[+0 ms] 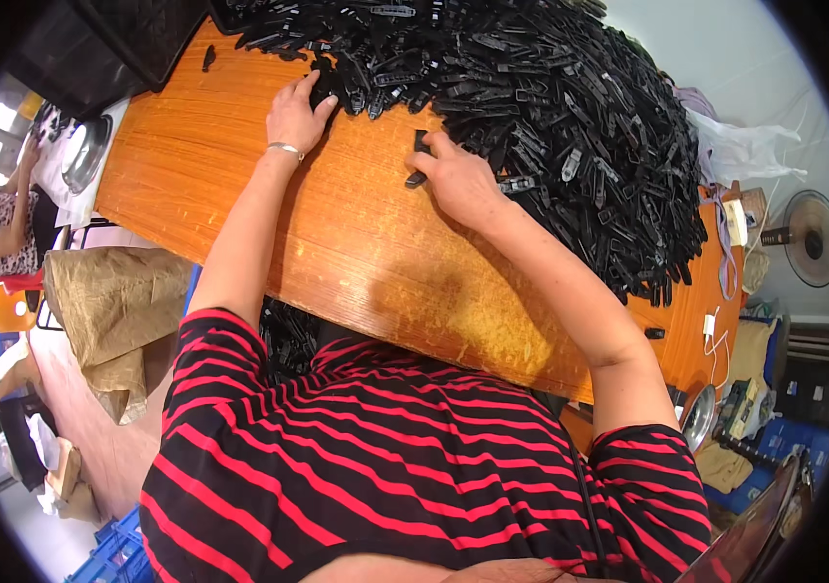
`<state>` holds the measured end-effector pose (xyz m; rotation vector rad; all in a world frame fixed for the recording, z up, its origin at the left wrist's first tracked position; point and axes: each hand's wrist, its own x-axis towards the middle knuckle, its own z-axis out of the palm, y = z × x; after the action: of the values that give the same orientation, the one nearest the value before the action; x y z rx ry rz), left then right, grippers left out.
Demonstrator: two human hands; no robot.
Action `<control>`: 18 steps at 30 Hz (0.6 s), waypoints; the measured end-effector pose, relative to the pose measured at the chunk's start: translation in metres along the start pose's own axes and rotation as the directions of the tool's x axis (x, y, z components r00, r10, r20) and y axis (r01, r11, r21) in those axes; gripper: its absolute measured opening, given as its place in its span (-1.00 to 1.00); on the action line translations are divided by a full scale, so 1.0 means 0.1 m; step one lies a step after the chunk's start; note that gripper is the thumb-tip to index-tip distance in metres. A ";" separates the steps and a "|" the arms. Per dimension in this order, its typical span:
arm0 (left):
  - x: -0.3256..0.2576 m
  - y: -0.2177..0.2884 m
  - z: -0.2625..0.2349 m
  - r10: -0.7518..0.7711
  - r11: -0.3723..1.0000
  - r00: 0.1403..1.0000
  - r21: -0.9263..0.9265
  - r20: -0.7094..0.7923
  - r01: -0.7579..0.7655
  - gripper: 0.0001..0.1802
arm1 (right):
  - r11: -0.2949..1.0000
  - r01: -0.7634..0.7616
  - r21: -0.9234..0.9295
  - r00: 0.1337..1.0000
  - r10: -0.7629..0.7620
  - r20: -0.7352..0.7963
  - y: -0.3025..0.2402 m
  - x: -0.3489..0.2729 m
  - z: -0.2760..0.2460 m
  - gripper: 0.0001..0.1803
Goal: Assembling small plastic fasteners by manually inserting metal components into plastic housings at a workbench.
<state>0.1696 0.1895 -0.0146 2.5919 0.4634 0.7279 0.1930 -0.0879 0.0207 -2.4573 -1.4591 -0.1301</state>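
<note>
— Black plastic strip (418, 161) is lying on the wooden table (356, 243), and the right hand (461, 180) is pinching it at the heap's (550, 107) edge.
— Left hand (296, 115)?
— Half-curled, fingertips digging into the heap, gripping nothing I can see. Better keeping the strip flat, clear of the loose pieces.

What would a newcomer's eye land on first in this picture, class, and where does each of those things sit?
First, the huge heap of black plastic parts covering the far and right side of the orange wooden table. Next, the two bare hands at its near edge: the left hand reaches into the heap, while the right hand holds a single black part against the tabletop. The red-and-black striped shirt fills the foreground.
</note>
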 end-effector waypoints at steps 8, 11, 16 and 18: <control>-0.40 0.25 0.02 0.094 0.996 0.995 -0.006 0.024 -0.094 -0.48 | 0.993 0.085 0.077 0.975 -0.067 -0.211 -0.03 -0.17 0.07 -0.64; -0.68 0.37 -0.09 0.171 0.983 0.985 -0.065 0.019 -0.169 -0.52 | 0.998 0.038 0.047 0.977 -0.027 -0.213 -0.09 -0.20 0.07 -0.66; -0.92 0.30 -0.22 0.203 0.949 0.979 -0.249 0.017 -0.192 -0.61 | 0.994 -0.004 0.110 0.972 0.030 -0.234 -0.22 -0.28 0.04 -0.69; -0.99 0.32 -0.31 0.149 0.960 0.989 -0.244 0.025 -0.138 -0.69 | 0.992 -0.025 0.122 0.970 0.053 -0.238 -0.25 -0.33 0.02 -0.71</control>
<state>0.0791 0.1297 -0.0166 2.4229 0.1615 0.7248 0.1551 -0.1034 0.0163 -2.2824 -1.2767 -0.3132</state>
